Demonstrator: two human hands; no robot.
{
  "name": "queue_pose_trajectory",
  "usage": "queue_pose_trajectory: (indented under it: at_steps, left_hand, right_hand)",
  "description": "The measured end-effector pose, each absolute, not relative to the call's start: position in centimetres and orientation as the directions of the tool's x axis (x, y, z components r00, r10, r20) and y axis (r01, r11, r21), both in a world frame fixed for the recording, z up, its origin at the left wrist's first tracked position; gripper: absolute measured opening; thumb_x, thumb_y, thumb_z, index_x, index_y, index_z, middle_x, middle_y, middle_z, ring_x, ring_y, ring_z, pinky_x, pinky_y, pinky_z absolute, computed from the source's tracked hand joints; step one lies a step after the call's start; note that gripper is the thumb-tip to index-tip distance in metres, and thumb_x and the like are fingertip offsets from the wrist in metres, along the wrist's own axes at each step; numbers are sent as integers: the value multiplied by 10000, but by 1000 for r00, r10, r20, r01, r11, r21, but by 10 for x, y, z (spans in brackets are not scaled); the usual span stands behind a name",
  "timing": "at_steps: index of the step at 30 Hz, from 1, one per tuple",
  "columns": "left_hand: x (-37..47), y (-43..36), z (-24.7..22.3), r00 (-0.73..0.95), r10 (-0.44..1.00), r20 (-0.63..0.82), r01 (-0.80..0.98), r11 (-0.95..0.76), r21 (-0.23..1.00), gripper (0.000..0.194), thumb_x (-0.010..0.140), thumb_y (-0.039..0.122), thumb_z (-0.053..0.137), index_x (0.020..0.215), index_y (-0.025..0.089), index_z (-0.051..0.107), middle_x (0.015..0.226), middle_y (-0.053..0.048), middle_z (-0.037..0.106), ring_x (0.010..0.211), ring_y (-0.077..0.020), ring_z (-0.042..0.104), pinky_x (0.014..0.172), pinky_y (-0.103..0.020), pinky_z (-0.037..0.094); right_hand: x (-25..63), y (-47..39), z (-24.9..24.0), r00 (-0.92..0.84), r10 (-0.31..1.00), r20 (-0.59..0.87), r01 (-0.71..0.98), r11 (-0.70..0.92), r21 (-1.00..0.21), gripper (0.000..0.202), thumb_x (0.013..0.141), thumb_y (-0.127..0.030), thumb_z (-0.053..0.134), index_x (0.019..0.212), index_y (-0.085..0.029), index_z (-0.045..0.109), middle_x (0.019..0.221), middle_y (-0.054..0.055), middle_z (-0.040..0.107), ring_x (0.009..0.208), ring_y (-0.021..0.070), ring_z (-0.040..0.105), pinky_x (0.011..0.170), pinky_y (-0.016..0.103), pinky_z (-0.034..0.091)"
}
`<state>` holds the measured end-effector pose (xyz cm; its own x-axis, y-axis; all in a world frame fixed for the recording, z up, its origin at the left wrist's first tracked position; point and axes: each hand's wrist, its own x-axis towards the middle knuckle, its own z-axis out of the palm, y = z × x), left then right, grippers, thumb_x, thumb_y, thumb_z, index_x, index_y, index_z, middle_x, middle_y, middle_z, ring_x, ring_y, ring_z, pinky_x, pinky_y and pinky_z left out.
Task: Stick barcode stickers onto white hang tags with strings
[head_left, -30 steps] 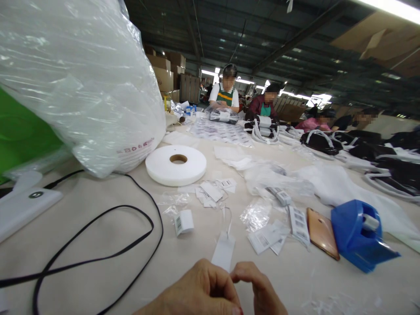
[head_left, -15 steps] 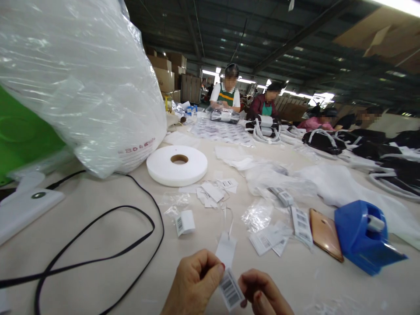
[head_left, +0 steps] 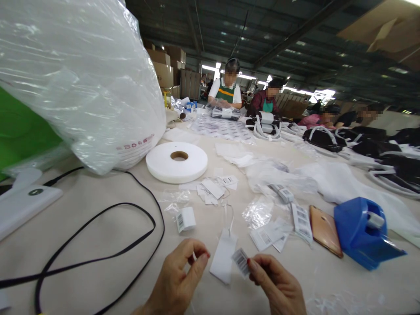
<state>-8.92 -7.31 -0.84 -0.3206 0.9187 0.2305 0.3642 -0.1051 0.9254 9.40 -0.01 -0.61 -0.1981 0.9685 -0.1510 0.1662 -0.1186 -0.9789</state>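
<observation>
A small barcode label [head_left: 241, 262] is pinched between the thumb and fingers of my right hand [head_left: 278, 280], just right of a white hang tag [head_left: 224, 256]. The hang tag lies blank side up on the table, its looped string [head_left: 229, 215] stretching away from me. Left of the tag is my left hand [head_left: 180, 271], its thumb and index tips together with nothing visible between them; it does not touch the tag. A folded barcode label [head_left: 185, 219] sits beyond my left hand. More printed labels [head_left: 267, 235] lie beyond my right hand.
A white tape roll [head_left: 177, 170] and loose tags [head_left: 211, 188] lie ahead. At right are a phone [head_left: 326, 229] and a blue tape dispenser [head_left: 357, 232]. A black cord [head_left: 108, 253] loops at left beside a large plastic-wrapped bundle [head_left: 98, 87]. Co-workers sit across the table.
My left hand has let go of the hang tag and moved left. The barcode label is now in my right hand, apart from the tag, which lies on the table.
</observation>
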Motion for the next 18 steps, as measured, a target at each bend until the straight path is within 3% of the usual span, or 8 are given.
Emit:
queue_pose_trajectory:
  at_steps: [3, 5, 7, 12, 18]
  left_hand:
    - [-96, -73, -30, -12, 780, 625, 608, -491, 624, 152, 822, 88, 434, 889, 154, 554, 842, -66, 641, 806, -164, 582, 736, -264, 470]
    - [-93, -71, -46, 138, 655, 743, 679, -609, 411, 178, 812, 52, 408, 859, 132, 561, 882, -99, 661, 844, -183, 583, 760, -294, 477]
    - [-87, -68, -59, 233, 586, 776, 710, -648, 276, 190, 813, 43, 396, 778, 124, 564, 875, -108, 675, 826, -187, 591, 712, -292, 486]
    - [-80, -63, -71, 352, 524, 776, 740, -663, 113, 211, 826, 64, 412, 710, 123, 577, 879, -93, 696, 868, -205, 614, 731, -307, 487]
    - [-79, -61, -63, 344, 477, 809, 774, -632, 43, 290, 858, 89, 375, 649, 150, 567, 785, -51, 712, 798, -176, 635, 729, -287, 475]
  right_hand:
    - [95, 17, -7, -341, 922, -182, 236, -104, -966, 299, 693, -476, 648, 652, -181, 623, 569, -23, 518, 575, 134, 457, 553, 247, 365]
    - [91, 23, -10, -424, 883, -203, 251, -100, -963, 297, 708, -458, 633, 644, -171, 596, 562, -31, 498, 564, 124, 438, 541, 242, 346]
    - [84, 26, -12, -471, 856, -212, 264, -92, -960, 286, 719, -437, 618, 634, -168, 567, 556, -44, 465, 553, 113, 409, 532, 238, 323]
    - [74, 30, -14, -510, 831, -224, 333, -50, -942, 251, 739, -393, 585, 633, -168, 551, 566, -51, 437, 561, 110, 385, 532, 238, 303]
    - [75, 36, -19, -526, 822, -217, 338, -32, -941, 247, 744, -391, 581, 628, -174, 557, 569, -42, 466, 575, 120, 415, 553, 242, 326]
